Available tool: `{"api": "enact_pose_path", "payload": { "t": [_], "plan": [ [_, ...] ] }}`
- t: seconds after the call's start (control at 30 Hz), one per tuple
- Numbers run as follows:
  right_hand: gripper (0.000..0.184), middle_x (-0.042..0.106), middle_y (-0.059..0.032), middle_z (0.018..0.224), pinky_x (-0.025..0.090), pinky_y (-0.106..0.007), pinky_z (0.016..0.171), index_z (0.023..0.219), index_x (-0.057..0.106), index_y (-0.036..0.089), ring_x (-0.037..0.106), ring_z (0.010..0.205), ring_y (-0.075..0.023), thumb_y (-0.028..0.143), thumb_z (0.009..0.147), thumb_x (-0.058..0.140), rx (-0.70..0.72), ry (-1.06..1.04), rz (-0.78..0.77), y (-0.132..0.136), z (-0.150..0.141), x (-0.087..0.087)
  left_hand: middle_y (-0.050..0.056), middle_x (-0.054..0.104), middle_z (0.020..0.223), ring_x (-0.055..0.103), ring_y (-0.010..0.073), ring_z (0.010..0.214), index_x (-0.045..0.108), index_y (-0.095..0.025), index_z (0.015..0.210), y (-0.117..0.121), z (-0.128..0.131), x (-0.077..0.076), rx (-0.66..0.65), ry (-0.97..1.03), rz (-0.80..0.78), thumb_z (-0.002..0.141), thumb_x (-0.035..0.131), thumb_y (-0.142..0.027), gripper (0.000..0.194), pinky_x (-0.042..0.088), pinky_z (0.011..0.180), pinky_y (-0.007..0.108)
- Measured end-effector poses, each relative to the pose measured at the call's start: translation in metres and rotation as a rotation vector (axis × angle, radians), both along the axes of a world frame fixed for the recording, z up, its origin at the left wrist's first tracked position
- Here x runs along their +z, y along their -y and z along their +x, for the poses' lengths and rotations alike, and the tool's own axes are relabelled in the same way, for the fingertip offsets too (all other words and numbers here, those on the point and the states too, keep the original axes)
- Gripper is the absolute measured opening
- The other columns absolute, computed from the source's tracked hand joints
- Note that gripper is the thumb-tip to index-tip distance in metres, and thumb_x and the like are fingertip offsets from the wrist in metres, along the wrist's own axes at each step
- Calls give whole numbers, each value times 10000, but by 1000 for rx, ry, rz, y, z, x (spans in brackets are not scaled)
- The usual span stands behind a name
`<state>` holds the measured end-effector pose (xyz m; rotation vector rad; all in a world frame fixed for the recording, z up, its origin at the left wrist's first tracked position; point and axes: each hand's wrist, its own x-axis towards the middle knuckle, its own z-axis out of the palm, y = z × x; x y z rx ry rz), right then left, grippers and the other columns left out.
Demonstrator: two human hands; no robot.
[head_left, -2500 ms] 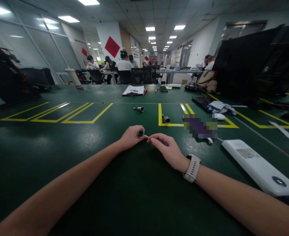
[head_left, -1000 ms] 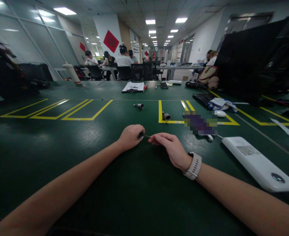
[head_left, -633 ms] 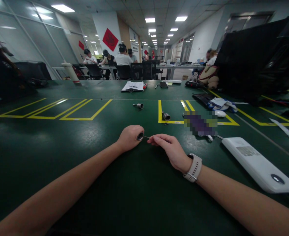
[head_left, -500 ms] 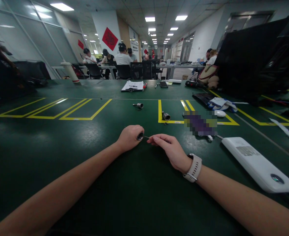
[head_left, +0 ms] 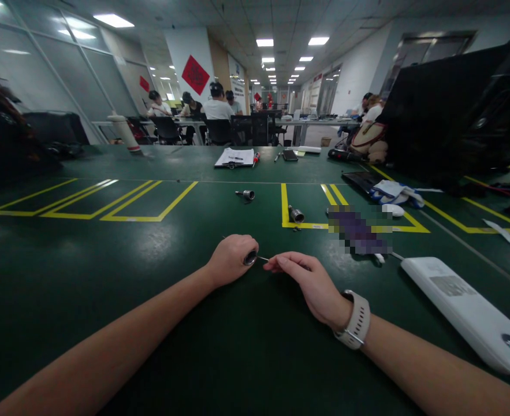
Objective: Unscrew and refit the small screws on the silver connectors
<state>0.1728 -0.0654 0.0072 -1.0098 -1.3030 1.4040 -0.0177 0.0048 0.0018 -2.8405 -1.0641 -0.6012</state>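
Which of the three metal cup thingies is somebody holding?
The nearest metal cup, in the left hand. The farthest cup and the cup by the yellow tape lie on the green table.

The cylinder (head_left: 250,257) looks like shiny metal, the tabletop (head_left: 255,352) smooth and semi-glossy

Seemingly no readable text.

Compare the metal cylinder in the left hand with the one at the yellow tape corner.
The held cylinder is gripped in the left hand; the loose cylinder lies on the table. The held cylinder is mostly covered, little but its open end showing; the loose cylinder's side shows too. Both look like silvery metal with a round end.
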Motion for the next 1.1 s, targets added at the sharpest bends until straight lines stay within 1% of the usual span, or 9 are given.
{"api": "enact_pose_path", "payload": {
  "t": [0.13, 0.27, 0.43, 0.5, 0.63, 0.77, 0.87, 1.0, 1.1],
  "plan": [
    [226, 683, -52, 931, 434, -387, 855, 891, 700, 196, 600, 915, -206, 367, 842, 561, 19, 24, 1, 0, 0, -1, 18, 574, 700, 521, 155, 653, 544, -153, 736, -2, -1, -2, 4, 0, 1, 763, 524, -118, 49, 383, 606, 273],
    [231, 684, -52, 907, 435, -384, 840, 889, 686, 189, 603, 898, -207, 390, 808, 607, 1, 26, -24, 0, -1, 1, 19, 575, 701, 518, 157, 643, 543, -154, 739, -4, -1, -3, -20, 5, 3, 772, 516, -126, 50, 378, 591, 275],
    [260, 682, -33, 853, 443, -355, 799, 928, 656, 197, 604, 843, -184, 403, 770, 652, -45, -27, -82, -5, -5, 5, 13, 590, 725, 538, 149, 662, 546, -158, 758, -8, -2, -4, -30, 38, -100, 763, 547, -131, 28, 393, 599, 267],
    [243, 675, -23, 825, 444, -336, 775, 889, 651, 195, 598, 813, -170, 406, 768, 654, -66, -45, -82, -8, -8, 8, 5, 587, 722, 542, 141, 662, 542, -160, 756, -9, -2, -4, -16, 82, -131, 762, 554, -136, 28, 398, 598, 257],
    [227, 635, 0, 724, 433, -299, 704, 763, 637, 183, 566, 716, -141, 409, 760, 660, -98, -37, 19, -15, -14, 9, -12, 559, 676, 530, 127, 628, 526, -166, 727, -11, -3, -5, 1, 144, -133, 763, 549, -142, 49, 395, 578, 242],
    [206, 596, 21, 678, 414, -264, 608, 746, 626, 192, 526, 642, -121, 393, 751, 672, -129, -6, 99, -17, -14, 5, -21, 543, 650, 518, 121, 605, 521, -167, 718, -9, -3, -4, -29, 139, -126, 759, 551, -147, 55, 394, 572, 238],
    [196, 580, 19, 671, 404, -257, 572, 734, 620, 193, 515, 622, -121, 379, 792, 623, -135, 118, 174, -14, -13, 6, -21, 543, 649, 516, 119, 599, 525, -166, 725, -9, -3, -3, -47, 120, -123, 761, 552, -152, 47, 394, 573, 239],
    [248, 544, 10, 654, 392, -272, 586, 667, 595, 180, 502, 624, -129, 347, 844, 545, -178, 318, 309, -11, -12, 15, -11, 547, 657, 516, 125, 603, 534, -160, 743, -9, -3, -2, -59, 89, -108, 768, 542, -152, 27, 394, 573, 247],
    [258, 552, 8, 648, 387, -276, 583, 664, 598, 177, 504, 614, -131, 350, 846, 538, -132, 335, 264, -11, -12, 16, -3, 555, 672, 525, 133, 627, 537, -159, 746, -9, -4, -3, -89, 69, -96, 769, 537, -149, 25, 404, 595, 257]
  ]
}}
